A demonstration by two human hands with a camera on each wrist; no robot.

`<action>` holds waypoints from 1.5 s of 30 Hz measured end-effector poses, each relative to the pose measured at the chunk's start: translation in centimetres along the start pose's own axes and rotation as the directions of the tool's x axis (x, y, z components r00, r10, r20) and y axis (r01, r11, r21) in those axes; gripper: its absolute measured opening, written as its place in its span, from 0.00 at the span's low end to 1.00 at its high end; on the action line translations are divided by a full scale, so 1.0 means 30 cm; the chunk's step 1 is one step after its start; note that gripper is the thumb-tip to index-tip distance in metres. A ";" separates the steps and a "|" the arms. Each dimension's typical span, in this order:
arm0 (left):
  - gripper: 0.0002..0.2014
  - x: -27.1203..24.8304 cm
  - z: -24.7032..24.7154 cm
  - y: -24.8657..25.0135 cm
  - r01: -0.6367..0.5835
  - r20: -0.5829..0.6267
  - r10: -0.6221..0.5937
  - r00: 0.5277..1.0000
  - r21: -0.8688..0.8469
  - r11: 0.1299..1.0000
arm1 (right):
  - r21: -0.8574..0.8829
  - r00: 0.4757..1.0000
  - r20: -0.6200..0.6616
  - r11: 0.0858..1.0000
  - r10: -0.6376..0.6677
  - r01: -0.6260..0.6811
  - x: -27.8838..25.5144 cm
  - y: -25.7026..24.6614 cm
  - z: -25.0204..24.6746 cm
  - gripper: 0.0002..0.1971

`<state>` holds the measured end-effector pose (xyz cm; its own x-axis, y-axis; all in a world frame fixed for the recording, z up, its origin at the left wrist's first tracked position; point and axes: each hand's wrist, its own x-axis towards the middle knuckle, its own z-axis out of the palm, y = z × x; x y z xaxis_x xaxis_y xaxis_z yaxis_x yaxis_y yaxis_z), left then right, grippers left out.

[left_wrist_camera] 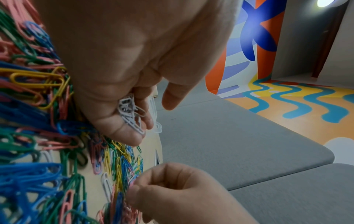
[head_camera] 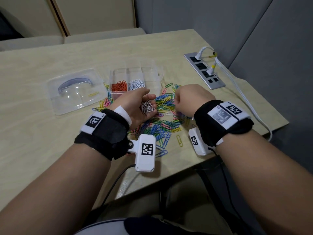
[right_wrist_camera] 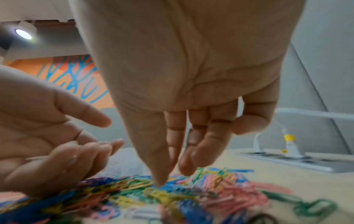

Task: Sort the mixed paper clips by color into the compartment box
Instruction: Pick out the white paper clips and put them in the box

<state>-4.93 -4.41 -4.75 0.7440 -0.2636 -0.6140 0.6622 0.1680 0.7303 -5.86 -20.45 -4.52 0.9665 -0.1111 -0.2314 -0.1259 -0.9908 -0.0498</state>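
Head view shows the left hand (head_camera: 135, 106) palm up over the middle of the table (head_camera: 42, 61), its fingers curled like a cup round a small bunch of white paper clips (head_camera: 147, 107). From the left wrist view the same white clips (left_wrist_camera: 130, 115) lie between the curled fingers (left_wrist_camera: 124, 133) and the palm, with the thumb held apart. The right hand (head_camera: 191, 99) is just beside it, knuckles up, over the pile of mixed paper clips (head_camera: 162, 122). In the right wrist view its thumb (right_wrist_camera: 155, 163) and fingers point down together and the thumb tip touches the clips; I cannot tell if a clip is pinched between them, because the picture is blurred there.

The pile of blue, green, yellow and pink clips spreads under both hands toward the near edge of the table. Behind the left hand, toward the far edge, stands the clear compartment box (head_camera: 135, 77). One near compartment holds orange clips (head_camera: 119, 86), and the one beside it holds white clips (head_camera: 136, 84). The clear lid (head_camera: 76, 92) lies flat toward the left edge of the table, just beside the box, with one yellow clip (head_camera: 93, 94) on it. Near the right edge a socket strip (head_camera: 204, 72) is set in the table, with white cables (head_camera: 237, 83) plugged in.
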 end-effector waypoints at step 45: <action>0.16 -0.010 -0.023 0.000 -0.003 0.023 0.004 1.000 -0.038 0.999 | -0.048 0.996 0.032 0.995 -0.085 0.087 0.068 -0.039 0.034 0.06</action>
<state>-5.09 -3.68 -4.76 0.7446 -0.2849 -0.6037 0.6625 0.2050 0.7204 -3.97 -19.45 -5.91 0.9662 -0.0239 -0.2568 -0.0308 -0.9993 -0.0229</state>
